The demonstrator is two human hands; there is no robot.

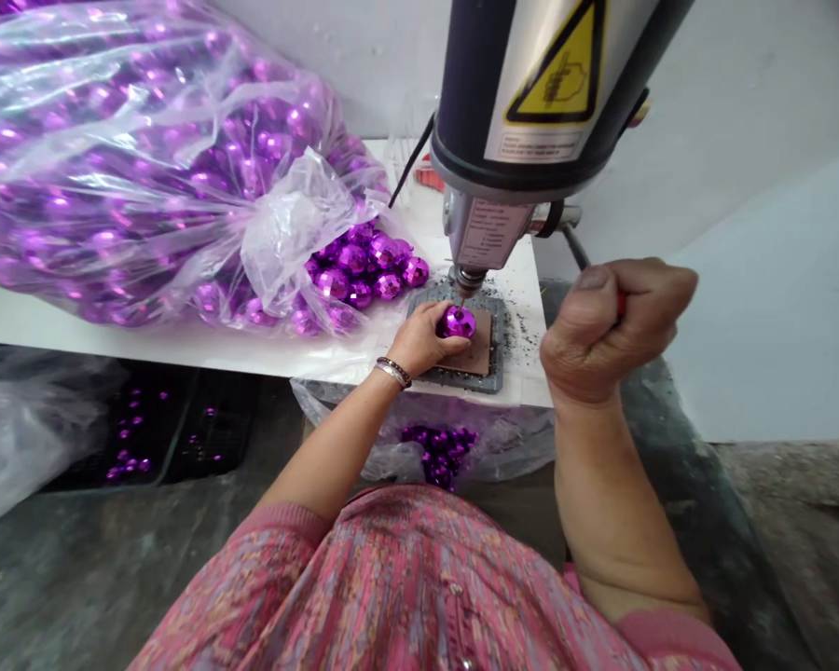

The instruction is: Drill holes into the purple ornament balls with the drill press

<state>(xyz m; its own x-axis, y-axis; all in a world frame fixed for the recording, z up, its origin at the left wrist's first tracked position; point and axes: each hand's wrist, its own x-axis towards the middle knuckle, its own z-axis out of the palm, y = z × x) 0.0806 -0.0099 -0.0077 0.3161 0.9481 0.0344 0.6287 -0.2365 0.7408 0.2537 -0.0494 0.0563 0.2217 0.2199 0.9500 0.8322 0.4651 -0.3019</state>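
Observation:
Under the drill press, my left hand grips a shiny purple faceted ball between thumb and fingers. The ball sits on a brown board that lies on the grey base plate. The thin drill bit reaches down to the top of the ball; whether it has entered cannot be made out. At the right, my right hand is closed in a fist round the end of the press's feed lever. A bit of red shows between its fingers.
A large clear plastic bag of purple balls fills the table's left side, with loose balls spilling from its mouth. Dark shavings litter the white table. Below its front edge hangs an open plastic bag holding more balls. Black crates stand lower left.

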